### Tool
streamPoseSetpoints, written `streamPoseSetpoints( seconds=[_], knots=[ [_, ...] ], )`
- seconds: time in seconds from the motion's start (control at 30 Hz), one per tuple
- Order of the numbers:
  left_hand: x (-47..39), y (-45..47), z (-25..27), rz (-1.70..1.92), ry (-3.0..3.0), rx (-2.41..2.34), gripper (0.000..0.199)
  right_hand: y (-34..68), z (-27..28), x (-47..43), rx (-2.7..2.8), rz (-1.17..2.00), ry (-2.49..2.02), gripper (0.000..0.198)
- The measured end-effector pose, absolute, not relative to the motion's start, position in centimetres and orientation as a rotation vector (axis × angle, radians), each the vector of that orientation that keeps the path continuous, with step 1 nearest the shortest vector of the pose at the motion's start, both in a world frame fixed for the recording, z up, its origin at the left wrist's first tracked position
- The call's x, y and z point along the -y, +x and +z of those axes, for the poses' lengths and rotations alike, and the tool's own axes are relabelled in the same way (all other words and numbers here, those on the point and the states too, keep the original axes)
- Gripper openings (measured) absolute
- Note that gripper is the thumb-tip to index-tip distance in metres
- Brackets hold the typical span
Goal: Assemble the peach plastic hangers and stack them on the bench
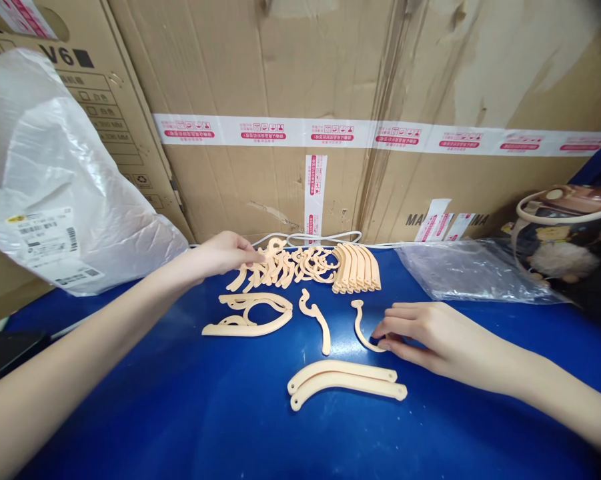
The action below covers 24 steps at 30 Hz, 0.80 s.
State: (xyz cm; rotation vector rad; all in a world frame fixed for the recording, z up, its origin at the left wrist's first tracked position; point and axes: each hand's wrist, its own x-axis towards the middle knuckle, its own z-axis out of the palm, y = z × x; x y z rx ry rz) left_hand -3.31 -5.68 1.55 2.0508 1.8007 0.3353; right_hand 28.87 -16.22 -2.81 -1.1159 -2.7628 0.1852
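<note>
My left hand (225,253) reaches to the left end of a pile of small beige plastic hanger pieces (285,263), its fingertips closed on one piece there. My right hand (425,333) pinches the lower end of a curved beige hook (362,327) on the table. Between the hands lie a folded plastic hanger (260,327) and a single short curved arm piece (320,323). Closer to me, two long curved hanger arms (347,383) rest side by side. A neat stack of similar long arms (357,267) adjoins the pile's right side.
The blue table (205,413) backs onto large cardboard boxes (260,73). A white plastic parcel bag (65,173) stands at the left. Behind the pieces runs a white cable (325,237). On the right are a clear plastic bag (465,270) and a dark handled bag (555,233).
</note>
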Motion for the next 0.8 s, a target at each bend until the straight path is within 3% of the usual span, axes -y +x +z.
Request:
streamPoseSetpoints(
  seconds=[0.13,0.33,0.63,0.8],
  knots=[
    [8.4,-0.6,2.4,0.426,2.068,-1.675,0.033,28.9,-2.9,16.1,2.742,0.131,-1.091,0.023],
    [13.4,4.1,-1.2,0.563,2.275,-1.663,0.032,28.7,-2.4,16.4,2.605,0.137,-1.017,0.022],
    [15.0,5.3,-3.6,0.45,2.345,-1.679,0.027,25.5,-2.5,13.1,2.767,-0.248,-0.842,0.038],
    [15.5,5.6,-3.8,0.395,2.368,-1.678,0.027,23.2,-2.9,10.2,2.877,-0.197,-0.712,0.032]
  ],
)
